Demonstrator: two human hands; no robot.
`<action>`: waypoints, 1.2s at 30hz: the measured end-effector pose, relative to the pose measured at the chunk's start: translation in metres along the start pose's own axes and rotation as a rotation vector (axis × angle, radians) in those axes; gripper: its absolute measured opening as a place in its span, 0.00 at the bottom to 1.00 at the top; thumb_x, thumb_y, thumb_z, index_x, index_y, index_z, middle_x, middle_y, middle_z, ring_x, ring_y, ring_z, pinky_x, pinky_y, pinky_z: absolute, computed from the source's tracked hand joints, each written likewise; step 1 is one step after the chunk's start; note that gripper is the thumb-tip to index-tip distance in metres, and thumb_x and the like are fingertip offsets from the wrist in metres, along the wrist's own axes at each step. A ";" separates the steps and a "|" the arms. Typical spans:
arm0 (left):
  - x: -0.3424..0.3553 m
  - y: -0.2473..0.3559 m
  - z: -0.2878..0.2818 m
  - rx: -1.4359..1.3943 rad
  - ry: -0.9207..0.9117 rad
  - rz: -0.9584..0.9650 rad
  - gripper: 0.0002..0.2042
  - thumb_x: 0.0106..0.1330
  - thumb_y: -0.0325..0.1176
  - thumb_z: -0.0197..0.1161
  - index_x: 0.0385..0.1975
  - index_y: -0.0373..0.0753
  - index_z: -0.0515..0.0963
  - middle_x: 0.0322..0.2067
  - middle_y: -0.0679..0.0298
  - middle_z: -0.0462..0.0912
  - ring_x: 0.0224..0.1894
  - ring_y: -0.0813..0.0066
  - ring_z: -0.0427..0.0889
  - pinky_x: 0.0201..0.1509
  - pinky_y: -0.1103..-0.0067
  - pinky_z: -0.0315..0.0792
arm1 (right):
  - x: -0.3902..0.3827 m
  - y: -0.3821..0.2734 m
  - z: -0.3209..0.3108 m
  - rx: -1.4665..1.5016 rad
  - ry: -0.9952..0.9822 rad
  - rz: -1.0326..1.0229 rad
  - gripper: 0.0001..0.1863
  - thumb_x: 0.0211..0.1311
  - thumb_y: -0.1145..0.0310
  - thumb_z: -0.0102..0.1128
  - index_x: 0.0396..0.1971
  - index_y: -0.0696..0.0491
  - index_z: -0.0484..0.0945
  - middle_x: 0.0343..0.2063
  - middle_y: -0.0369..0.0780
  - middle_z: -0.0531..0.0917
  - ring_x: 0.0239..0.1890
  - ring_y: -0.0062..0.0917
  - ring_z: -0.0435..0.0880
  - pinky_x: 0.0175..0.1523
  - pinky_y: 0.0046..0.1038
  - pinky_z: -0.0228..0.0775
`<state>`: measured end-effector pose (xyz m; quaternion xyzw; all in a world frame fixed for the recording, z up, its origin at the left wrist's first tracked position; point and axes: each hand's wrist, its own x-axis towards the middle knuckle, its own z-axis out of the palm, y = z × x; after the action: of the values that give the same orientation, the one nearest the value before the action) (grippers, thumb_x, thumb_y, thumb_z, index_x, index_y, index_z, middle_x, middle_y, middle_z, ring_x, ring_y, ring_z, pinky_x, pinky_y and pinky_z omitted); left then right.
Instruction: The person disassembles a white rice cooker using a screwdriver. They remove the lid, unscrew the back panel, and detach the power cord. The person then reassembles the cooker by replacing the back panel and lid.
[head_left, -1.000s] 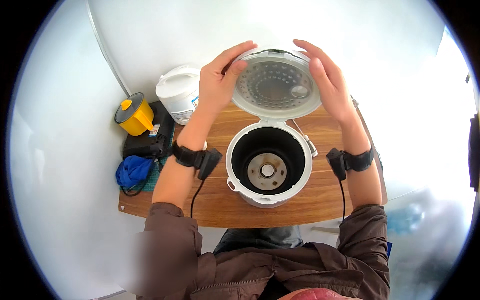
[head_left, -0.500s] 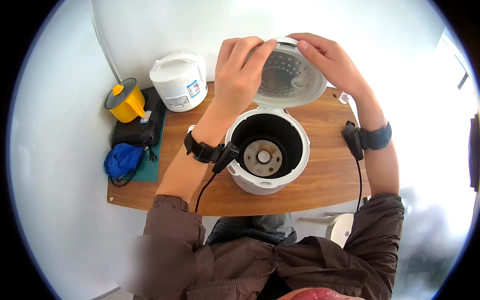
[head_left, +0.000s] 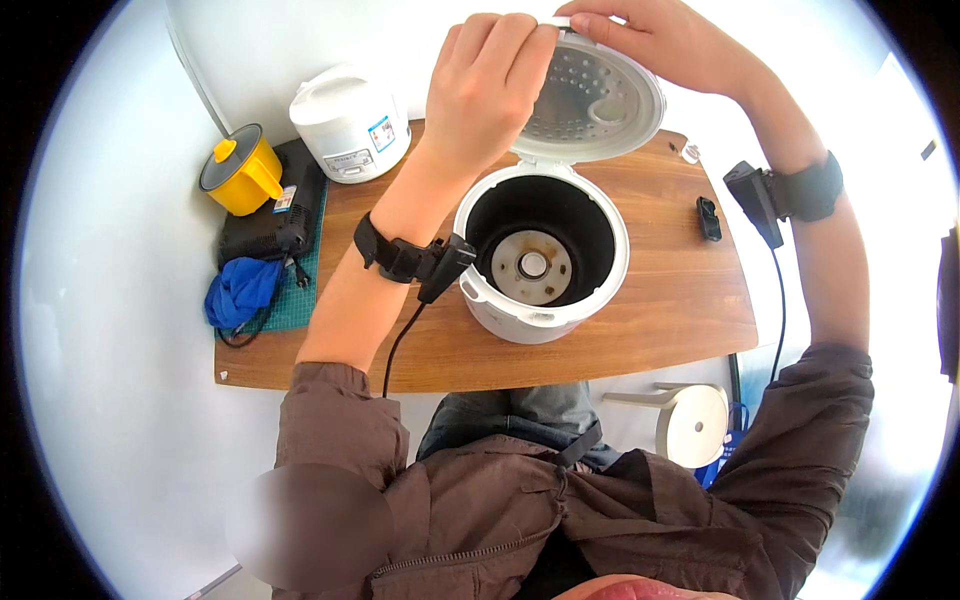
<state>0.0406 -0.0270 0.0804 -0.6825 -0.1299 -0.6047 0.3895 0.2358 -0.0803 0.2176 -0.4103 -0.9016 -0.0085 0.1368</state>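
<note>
An open white rice cooker (head_left: pixel 540 325) stands on the wooden table, its inner pot absent and a round metal plate (head_left: pixel 518 285) visible at the bottom of the dark cavity. Its hinged lid (head_left: pixel 585 95) is raised, showing a dimpled metal inner cover. My left hand (head_left: pixel 485 85) has its fingers curled at the top left edge of the lid. My right hand (head_left: pixel 680 45) grips the lid's top rim from the right, thumb along the latch side. Black devices are strapped to both wrists.
At the back left stand another white rice cooker (head_left: pixel 340 140) and a yellow pot (head_left: pixel 232 190) on a black appliance (head_left: pixel 255 235), beside blue cloth (head_left: pixel 240 295) and a green mat (head_left: pixel 295 310). A small black object (head_left: pixel 708 218) lies right. A white stool (head_left: pixel 690 425) is below the table's wooden edge.
Both my hands have moved upward in view, with my right arm farther right. My left hand shifted inward along the lid's top. The table and cookers appear higher in the picture.
</note>
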 end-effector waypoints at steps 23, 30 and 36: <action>0.039 0.005 -0.028 -0.142 -0.465 -0.062 0.11 0.56 0.25 0.64 0.37 0.33 0.72 0.36 0.52 0.70 0.41 0.55 0.72 0.47 0.68 0.72 | -0.002 -0.003 0.010 -0.227 -0.005 -0.192 0.13 0.73 0.66 0.53 0.48 0.59 0.78 0.32 0.54 0.85 0.35 0.51 0.84 0.41 0.44 0.75; 0.038 0.006 -0.025 -0.193 -0.454 -0.101 0.10 0.58 0.23 0.62 0.37 0.33 0.70 0.36 0.51 0.70 0.41 0.52 0.72 0.47 0.67 0.71 | 0.000 0.003 0.012 -0.254 0.016 -0.221 0.11 0.72 0.67 0.54 0.45 0.59 0.78 0.30 0.53 0.84 0.34 0.52 0.83 0.41 0.45 0.75; 0.033 0.002 -0.015 -0.253 -0.361 -0.084 0.09 0.59 0.21 0.61 0.37 0.33 0.69 0.35 0.50 0.69 0.39 0.52 0.72 0.45 0.65 0.71 | 0.005 0.009 0.010 -0.222 0.004 -0.215 0.11 0.75 0.66 0.53 0.44 0.59 0.78 0.29 0.54 0.84 0.34 0.53 0.83 0.40 0.45 0.74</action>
<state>0.0387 -0.0489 0.1099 -0.8171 -0.1488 -0.4998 0.2456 0.2373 -0.0694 0.2085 -0.3239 -0.9336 -0.1236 0.0903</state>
